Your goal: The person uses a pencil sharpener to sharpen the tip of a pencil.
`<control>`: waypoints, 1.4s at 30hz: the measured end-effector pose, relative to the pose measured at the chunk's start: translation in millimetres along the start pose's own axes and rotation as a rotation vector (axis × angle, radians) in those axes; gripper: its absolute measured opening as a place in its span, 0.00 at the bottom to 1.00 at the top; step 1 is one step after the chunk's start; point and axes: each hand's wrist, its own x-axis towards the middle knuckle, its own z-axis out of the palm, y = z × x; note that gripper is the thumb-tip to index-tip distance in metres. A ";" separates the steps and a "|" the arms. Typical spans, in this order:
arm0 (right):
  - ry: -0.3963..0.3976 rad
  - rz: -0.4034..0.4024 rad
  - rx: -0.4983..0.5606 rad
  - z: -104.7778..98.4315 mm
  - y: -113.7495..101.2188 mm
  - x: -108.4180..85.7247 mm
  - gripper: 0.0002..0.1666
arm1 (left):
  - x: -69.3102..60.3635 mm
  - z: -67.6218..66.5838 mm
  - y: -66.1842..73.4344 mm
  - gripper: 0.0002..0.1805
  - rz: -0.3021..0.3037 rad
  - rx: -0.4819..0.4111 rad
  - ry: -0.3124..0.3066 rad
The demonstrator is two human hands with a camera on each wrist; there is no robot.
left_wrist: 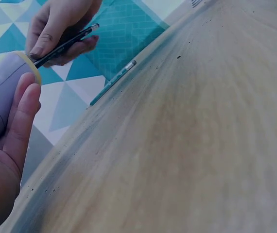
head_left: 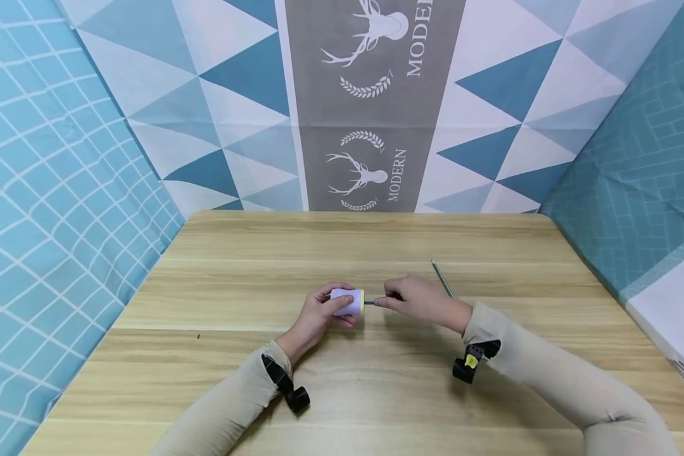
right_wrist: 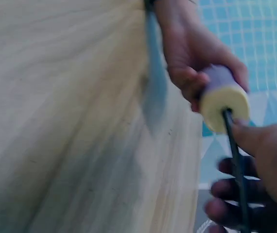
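My left hand holds a lavender pencil sharpener, a cylinder with a yellow end that faces right. In the right wrist view that yellow end shows a round hole with a dark pencil in it. The right hand pinches this pencil between thumb and fingers. Its tip is hidden inside the sharpener; in the left wrist view the pencil's other end sticks out past the right hand. Both hands are above the table.
A second, green pencil lies on the wooden table beyond the right forearm. A tiny dark speck is on the table at the left. Patterned cloth hangs behind the table and along its sides.
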 end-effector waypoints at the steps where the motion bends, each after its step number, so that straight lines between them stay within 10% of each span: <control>1: 0.058 -0.028 -0.086 1.6 -2.5 -1.8 0.19 | 0.2 0.1 -0.1 0.11 0.002 -0.006 0.004; 10: 0.483 -0.459 -0.498 16.0 7.5 -13.0 0.12 | 1.4 0.0 -1.7 0.15 0.016 -0.056 0.043; 16: 0.582 -0.650 -0.692 19.7 20.7 -7.3 0.19 | 2.0 -1.3 -2.0 0.15 0.029 -0.055 0.028; 34: 0.503 -0.747 -0.744 21.0 24.0 2.3 0.24 | 0.8 -0.1 -0.8 0.14 -0.006 -0.055 0.010; 42: 0.262 -0.583 -0.375 14.6 20.0 4.3 0.19 | 0.0 -0.2 -0.2 0.13 -0.012 -0.057 0.007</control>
